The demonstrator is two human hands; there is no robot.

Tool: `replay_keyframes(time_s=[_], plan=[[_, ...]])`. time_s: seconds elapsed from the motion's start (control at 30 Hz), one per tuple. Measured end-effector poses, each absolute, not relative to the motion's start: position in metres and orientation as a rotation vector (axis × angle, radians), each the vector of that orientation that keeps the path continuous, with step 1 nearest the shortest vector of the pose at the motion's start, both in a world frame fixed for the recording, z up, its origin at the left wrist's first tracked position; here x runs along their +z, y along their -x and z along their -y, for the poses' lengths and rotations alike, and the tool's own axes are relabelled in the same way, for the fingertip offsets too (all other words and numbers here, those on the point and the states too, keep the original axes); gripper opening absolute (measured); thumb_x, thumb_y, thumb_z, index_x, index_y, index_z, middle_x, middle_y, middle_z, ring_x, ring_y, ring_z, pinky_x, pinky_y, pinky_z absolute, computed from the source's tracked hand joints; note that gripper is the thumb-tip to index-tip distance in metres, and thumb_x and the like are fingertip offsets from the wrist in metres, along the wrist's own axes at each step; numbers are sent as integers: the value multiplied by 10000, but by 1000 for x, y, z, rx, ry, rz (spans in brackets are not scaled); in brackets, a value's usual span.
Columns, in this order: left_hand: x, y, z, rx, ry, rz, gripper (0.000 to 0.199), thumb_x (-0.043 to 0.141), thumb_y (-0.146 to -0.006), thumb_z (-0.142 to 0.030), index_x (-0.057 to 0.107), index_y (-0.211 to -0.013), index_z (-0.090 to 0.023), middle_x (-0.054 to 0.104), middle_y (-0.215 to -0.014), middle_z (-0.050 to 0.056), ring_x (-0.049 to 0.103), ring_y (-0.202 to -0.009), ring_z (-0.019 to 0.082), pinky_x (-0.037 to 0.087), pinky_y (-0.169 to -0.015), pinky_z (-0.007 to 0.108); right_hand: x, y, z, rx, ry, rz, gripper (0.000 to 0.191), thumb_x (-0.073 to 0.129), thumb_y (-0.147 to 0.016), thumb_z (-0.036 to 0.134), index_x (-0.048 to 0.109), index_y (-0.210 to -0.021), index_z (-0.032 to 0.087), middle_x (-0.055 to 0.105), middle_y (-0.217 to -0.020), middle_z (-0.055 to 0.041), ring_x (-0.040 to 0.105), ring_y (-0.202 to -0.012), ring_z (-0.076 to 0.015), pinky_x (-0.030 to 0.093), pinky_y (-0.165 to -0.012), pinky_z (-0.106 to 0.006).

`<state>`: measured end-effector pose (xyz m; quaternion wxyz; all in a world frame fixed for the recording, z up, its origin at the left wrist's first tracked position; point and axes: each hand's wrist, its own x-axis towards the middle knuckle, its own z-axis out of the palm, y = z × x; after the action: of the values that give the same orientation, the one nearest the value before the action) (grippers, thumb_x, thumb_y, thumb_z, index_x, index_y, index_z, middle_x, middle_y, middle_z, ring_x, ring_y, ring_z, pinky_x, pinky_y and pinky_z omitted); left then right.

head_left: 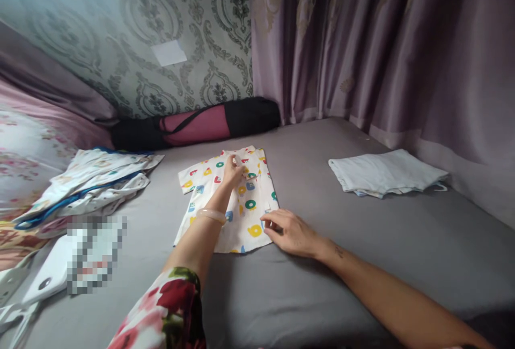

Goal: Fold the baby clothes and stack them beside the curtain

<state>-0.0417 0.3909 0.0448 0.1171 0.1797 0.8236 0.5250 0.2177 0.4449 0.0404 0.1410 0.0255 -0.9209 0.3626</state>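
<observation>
Fingers (240,169) of the left hand (233,173) pinch the shirt (237,217) near its collar (240,151); the right hand (293,232) curls half-open at its side edge, its grip unclear. The shirt lies on the bed (306,177), collar toward the wall (120,37), long axis running away. White, it bears red, yellow, green and blue prints. Bed surface separates it from folded cloth (378,173).

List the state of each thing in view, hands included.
Printed shirt: laid out, one sleeve extended, opposite side apparently folded inward
Left hand: apparently pinching the shirt near its collar
Right hand: fingers curled at the shirt's lower right edge, grip unclear
Pale cloth: folded flat
Clothes pile: loosely layered
Long bag: lying lengthwise
Right curtain: hanging in folds
</observation>
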Motion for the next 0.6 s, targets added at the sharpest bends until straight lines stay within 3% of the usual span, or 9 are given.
replay_keyframes(time_s=[0.13, 0.23, 0.37, 0.47, 0.6], plan=[[53, 33, -380, 1309, -847, -2695, 518, 590, -772, -161, 507, -1283, -151, 529, -1231, 143, 594, -1004, 200, 466, -930, 339, 38, -211, -453, 1396, 180, 2486, 266, 473, -932, 290, 672, -1070, 182, 738, -911, -34, 671, -789, -145, 519, -729, -258], [61, 12, -365, 1103, -1170, -2611, 349, 562, -820, -190, 597, -1162, -124, 600, -1183, 146, 597, -1041, 225, 452, -961, 348, 30, -206, -465, 1233, 324, 2407, 309, 423, -935, 271, 661, -1118, 198, 726, -1062, -59, 668, -968, -174, 513, -865, -310], [58, -40, -337, 904, -1638, -2262, 261, 530, -891, -291, 618, -1094, -153, 665, -1092, 113, 622, -1029, 217, 475, -931, 320, 26, -198, -476, 934, 274, 2581, 432, 322, -948, 232, 582, -1293, 208, 588, -1358, -82, 497, -1293, -189, 336, -1113, -414], [46, -78, -321, 750, -1912, -2100, 264, 441, -944, -293, 599, -1098, -149, 647, -1132, 136, 599, -1108, 228, 460, -979, 337, 30, -186, -481, 817, 273, 2797, 511, 246, -984, 303, 433, -1443, 178, 417, -1510, -94, 300, -1430, -192, 172, -1183, -473], [27, -104, -312, 625, -1907, -2276, 389, 364, -961, -240, 476, -1314, -121, 475, -1423, 186, 385, -1381, 288, 325, -1135, 448, 32, -155, -487, 691, 257, 3031, 607, 147, -1002, 391, 262, -1525, 104, 231, -1590, -112, 142, -1478, -196, 59, -1197, -480]])
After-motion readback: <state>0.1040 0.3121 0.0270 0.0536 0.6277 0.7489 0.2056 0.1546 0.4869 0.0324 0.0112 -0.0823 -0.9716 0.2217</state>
